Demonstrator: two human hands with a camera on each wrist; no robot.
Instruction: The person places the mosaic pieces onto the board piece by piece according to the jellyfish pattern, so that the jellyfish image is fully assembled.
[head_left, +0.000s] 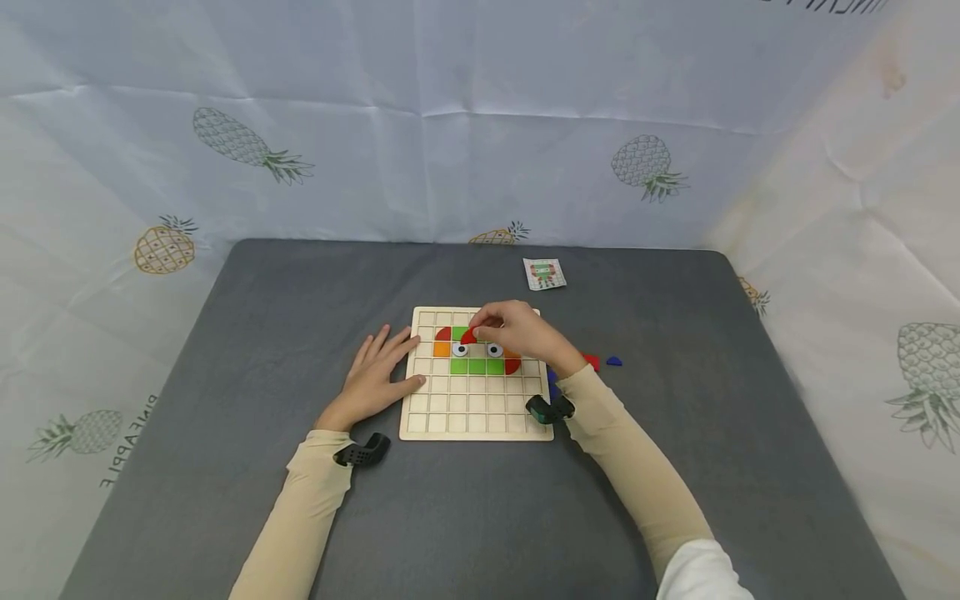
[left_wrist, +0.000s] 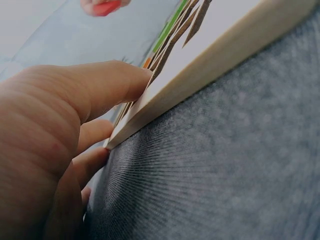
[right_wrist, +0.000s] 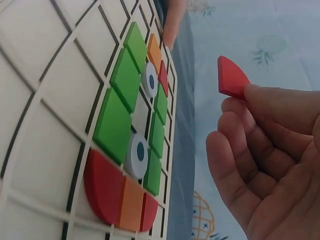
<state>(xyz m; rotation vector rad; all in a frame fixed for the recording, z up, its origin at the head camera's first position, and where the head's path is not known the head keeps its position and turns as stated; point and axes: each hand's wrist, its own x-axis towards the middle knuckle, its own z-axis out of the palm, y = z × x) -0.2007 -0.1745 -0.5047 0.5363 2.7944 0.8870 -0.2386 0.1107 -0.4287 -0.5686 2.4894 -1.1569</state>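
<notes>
A wooden grid board [head_left: 442,423] lies on the table with flat coloured pieces set in its upper squares. Green squares [right_wrist: 116,120], two orange squares, two round eye pieces [right_wrist: 137,154] and red quarter-circles [right_wrist: 102,186] fill part of it. My right hand [head_left: 519,328] pinches a red quarter-circle piece [right_wrist: 231,77] between thumb and fingertips, raised over the board's upper part. Along the board's left edge my left hand [head_left: 375,379] rests with fingers spread, its thumb and fingertips at the rim in the left wrist view.
Beyond the board lies a small picture card [head_left: 544,274] with a coloured pattern. To its right, partly behind my right forearm, are a red piece [head_left: 592,362] and blue pieces [head_left: 614,362]. A grey cloth covers the table [head_left: 300,300]; a pineapple-print curtain [head_left: 450,167] hangs behind.
</notes>
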